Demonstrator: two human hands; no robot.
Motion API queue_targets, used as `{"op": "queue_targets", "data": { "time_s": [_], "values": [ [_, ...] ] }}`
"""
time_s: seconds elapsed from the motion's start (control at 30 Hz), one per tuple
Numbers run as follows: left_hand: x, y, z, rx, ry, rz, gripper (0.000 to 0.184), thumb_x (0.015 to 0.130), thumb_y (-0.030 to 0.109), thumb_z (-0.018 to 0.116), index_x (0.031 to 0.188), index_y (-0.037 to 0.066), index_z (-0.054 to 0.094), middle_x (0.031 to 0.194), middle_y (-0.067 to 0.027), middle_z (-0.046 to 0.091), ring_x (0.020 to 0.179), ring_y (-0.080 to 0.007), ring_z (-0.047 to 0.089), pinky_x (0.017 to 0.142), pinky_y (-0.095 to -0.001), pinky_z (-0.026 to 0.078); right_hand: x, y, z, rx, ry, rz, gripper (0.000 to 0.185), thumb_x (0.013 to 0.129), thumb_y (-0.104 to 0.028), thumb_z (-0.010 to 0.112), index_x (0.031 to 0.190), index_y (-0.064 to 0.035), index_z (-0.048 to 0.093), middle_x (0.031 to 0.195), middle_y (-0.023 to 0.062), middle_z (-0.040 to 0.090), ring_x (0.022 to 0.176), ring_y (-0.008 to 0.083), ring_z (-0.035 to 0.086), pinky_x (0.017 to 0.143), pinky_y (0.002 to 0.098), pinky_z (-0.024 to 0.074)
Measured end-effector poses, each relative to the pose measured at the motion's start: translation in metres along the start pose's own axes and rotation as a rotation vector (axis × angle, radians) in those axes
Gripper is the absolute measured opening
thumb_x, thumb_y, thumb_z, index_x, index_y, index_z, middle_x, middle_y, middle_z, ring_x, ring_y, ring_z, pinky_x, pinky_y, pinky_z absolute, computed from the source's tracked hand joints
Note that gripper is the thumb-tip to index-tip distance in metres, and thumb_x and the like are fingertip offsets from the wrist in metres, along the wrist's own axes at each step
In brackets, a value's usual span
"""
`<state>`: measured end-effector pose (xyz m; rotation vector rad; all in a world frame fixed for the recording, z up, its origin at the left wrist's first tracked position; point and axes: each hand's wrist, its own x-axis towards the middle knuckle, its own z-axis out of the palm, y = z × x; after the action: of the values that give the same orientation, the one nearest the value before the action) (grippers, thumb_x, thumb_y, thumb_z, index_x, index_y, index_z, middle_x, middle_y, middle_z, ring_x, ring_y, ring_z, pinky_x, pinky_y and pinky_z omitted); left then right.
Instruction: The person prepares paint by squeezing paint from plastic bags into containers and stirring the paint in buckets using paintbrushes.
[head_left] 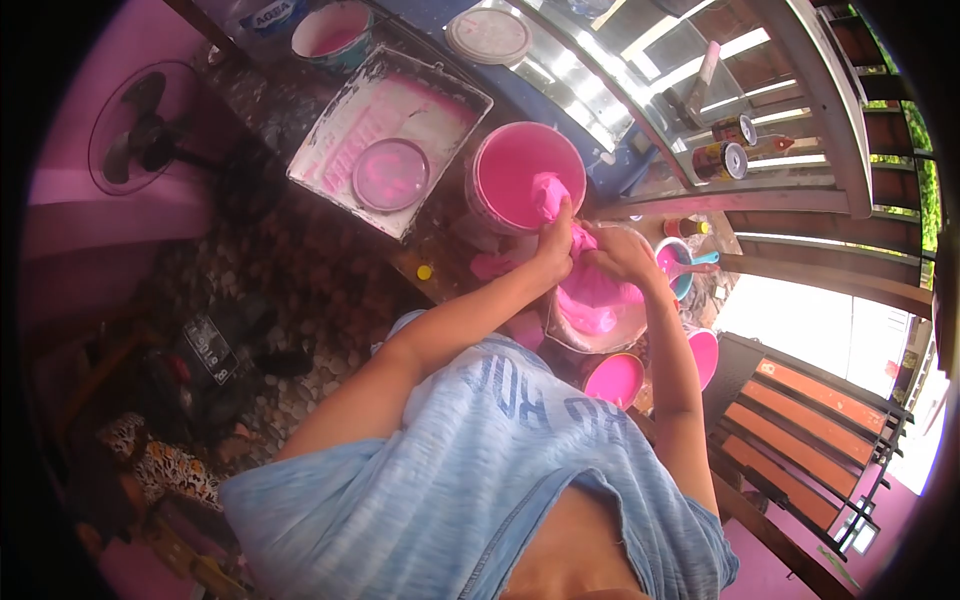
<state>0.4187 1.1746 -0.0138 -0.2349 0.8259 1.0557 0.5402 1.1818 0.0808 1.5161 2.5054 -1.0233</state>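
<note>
A wet pink cloth (549, 196) is bunched between my hands. My left hand (556, 242) is closed round it, with a wad of cloth sticking up past the thumb in front of the large pink bucket (500, 165). Close by on the right, my right hand (622, 253) grips the same cloth. Below both hands stands a white-rimmed bucket (590, 340) with pink material inside. The fingertips of both hands are partly hidden by the cloth and the hands themselves.
A pink-stained paint tray (335, 120) holding a round lid (390, 175) lies at the upper left. Smaller pink paint containers (613, 380) stand near my right forearm. Paint cans (720, 160) rest on a glass case. A fan (150, 140) and slatted bench (800, 425) stand at the sides.
</note>
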Motion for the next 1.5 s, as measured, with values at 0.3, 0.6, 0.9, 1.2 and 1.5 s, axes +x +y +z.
{"op": "queue_targets", "data": {
  "time_s": [0.3,0.6,0.9,1.2,1.5],
  "values": [
    [-0.017,0.024,0.005,-0.147,-0.194,-0.164,0.019,0.09,0.018,0.066,0.102,0.007,0.057,0.097,-0.0065,0.062,0.097,-0.0221,0.062,0.091,-0.0373,0.05,-0.006,0.01,0.0,0.174,-0.063,0.111,0.04,0.077,-0.03,0.059,0.109,-0.0073,0.065,0.097,0.0229,0.067,0.094,0.0398,0.063,0.084,0.046,0.0471],
    [-0.004,0.026,-0.009,-0.335,-0.239,-0.212,0.018,0.093,0.006,0.057,0.11,0.003,0.057,0.1,-0.0071,0.062,0.104,-0.0246,0.058,0.101,-0.0401,0.045,-0.007,0.015,-0.003,0.265,-0.067,0.089,0.04,0.078,-0.028,0.06,0.111,-0.0062,0.066,0.099,0.0208,0.068,0.096,0.0366,0.064,0.086,0.0412,0.0472],
    [0.004,0.018,-0.022,-0.341,-0.386,-0.168,0.005,0.097,0.011,0.055,0.096,0.006,0.055,0.085,-0.0053,0.058,0.094,-0.0242,0.057,0.096,-0.04,0.046,-0.008,0.017,-0.004,0.229,-0.08,0.075,0.04,0.078,-0.025,0.061,0.113,-0.0048,0.065,0.1,0.0216,0.068,0.096,0.0367,0.064,0.086,0.0413,0.0476],
    [0.009,0.024,-0.029,-0.395,-0.52,-0.251,0.009,0.088,0.011,0.056,0.094,0.004,0.055,0.091,-0.0089,0.059,0.103,-0.029,0.056,0.101,-0.0442,0.043,-0.008,0.018,-0.003,0.198,-0.066,0.078,0.039,0.078,-0.025,0.061,0.111,-0.0055,0.065,0.099,0.022,0.068,0.094,0.037,0.065,0.085,0.0412,0.048],
    [-0.004,0.033,-0.022,-0.431,-0.446,-0.252,0.027,0.087,0.011,0.053,0.112,0.001,0.052,0.107,-0.0143,0.06,0.11,-0.0315,0.056,0.108,-0.0456,0.04,-0.011,0.016,-0.002,0.238,-0.034,0.098,0.037,0.077,-0.027,0.063,0.109,-0.0063,0.067,0.096,0.0194,0.069,0.091,0.0345,0.066,0.083,0.0404,0.0484]
  ]
}}
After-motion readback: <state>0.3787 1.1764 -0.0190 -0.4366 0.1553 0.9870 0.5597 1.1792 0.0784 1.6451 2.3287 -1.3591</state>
